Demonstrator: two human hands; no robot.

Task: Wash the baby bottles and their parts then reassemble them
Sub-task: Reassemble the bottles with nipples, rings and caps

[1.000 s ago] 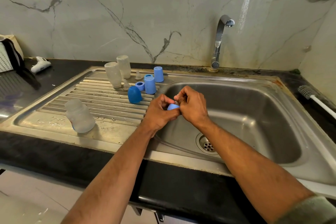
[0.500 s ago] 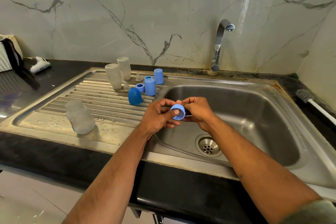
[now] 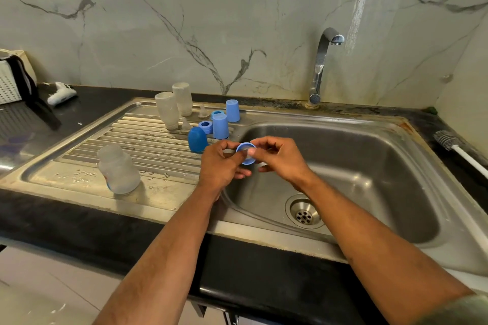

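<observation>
Over the left rim of the sink basin, my left hand and my right hand pinch a blue bottle collar ring between them, its opening facing me, with a clear nipple seated in it. On the drainboard stand three frosted bottles upside down: one near the front, two at the back. Beside those are a dark blue cap, two light blue caps, two blue rings and two clear nipples.
The tap rises behind the basin with no water running. A bottle brush lies on the black counter at the right. A white object and a white basket sit at the far left. The drain is open.
Both hands turned the blue ring so its opening faces me and moved it slightly lower over the basin edge. The parts on the drainboard have not moved.
</observation>
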